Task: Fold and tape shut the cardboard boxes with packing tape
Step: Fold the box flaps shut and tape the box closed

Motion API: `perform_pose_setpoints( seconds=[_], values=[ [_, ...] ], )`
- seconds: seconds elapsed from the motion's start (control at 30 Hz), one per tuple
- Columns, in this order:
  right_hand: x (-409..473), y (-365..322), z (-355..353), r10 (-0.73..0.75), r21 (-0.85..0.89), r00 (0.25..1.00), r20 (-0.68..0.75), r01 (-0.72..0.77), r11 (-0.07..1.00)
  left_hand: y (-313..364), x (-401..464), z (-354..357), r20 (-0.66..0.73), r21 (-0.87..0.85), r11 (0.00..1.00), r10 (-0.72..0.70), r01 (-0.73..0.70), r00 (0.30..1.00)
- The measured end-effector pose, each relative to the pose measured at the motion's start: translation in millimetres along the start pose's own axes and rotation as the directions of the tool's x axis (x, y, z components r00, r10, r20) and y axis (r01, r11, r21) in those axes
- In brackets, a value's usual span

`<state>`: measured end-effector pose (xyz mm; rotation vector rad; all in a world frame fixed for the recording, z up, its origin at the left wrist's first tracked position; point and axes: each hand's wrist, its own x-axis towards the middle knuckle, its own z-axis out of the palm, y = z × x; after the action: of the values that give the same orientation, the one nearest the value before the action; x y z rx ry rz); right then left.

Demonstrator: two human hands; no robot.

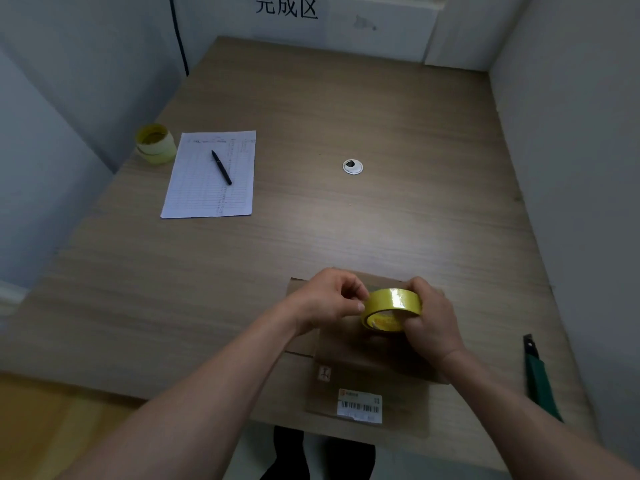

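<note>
Step in hand: we judge that we are hunting for the loose end of the tape, before any strip goes onto the box.
Tape roll [393,308]: yellow, held up in the lower middle of the frame, just above the box.
Right hand [431,320]: we grip the roll from its right side, fingers curled round the rim.
Left hand [329,297]: fingers bent, with the fingertips [360,304] pinching or picking at the roll's left edge; we cannot tell whether a free end is already lifted.
Box [367,368]: brown cardboard, lying at the near edge of the worktop [346,220], under our hands, a white barcode label [360,407] on its near face. It looks folded flat or closed, but our hands hide the seam, so we cannot tell which.
Cutter [538,375]: green, at the lower right of the frame, well apart from the box.
Spare rolls [156,143]: a yellow stack at the upper left, just beside a sheet of paper [209,174] with a black pen [221,167] lying on it.
Next move: in our judgement it calls for peeling a length free with the left hand while the right steadies the roll, then laying it along the box seam and reaching for the cutter.
</note>
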<state>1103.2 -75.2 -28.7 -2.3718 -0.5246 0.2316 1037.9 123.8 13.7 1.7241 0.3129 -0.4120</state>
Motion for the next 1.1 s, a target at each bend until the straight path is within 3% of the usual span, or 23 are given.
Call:
perform_pose_setpoints(
  seconds=[0.2,0.37,0.53,0.67,1.1],
  values=[
    [-7,4,-4,-0.034,0.192,0.998,0.06,0.022,0.981,-22,2,0,-0.219,-0.171,0.981,-0.13,0.093,0.967],
    [-13,0,2,-0.129,0.075,0.989,-0.066,0.134,0.988,-34,1,-8,-0.341,-0.147,0.982,-0.165,0.121,0.925],
    [-12,-5,4,-0.217,-0.015,0.975,-0.05,0.217,0.976,-42,-4,-19,-0.372,-0.214,0.968,-0.202,0.128,0.906],
    [-16,-3,11,-0.178,-0.035,0.984,0.015,0.179,0.983,-53,-3,-26,-0.375,-0.253,0.953,-0.253,0.164,0.892],
    [-15,-7,15,-0.224,-0.12,0.974,0.022,0.225,0.967,-73,25,-13,-0.418,-0.11,0.972,-0.235,0.207,0.878]
  ],
)
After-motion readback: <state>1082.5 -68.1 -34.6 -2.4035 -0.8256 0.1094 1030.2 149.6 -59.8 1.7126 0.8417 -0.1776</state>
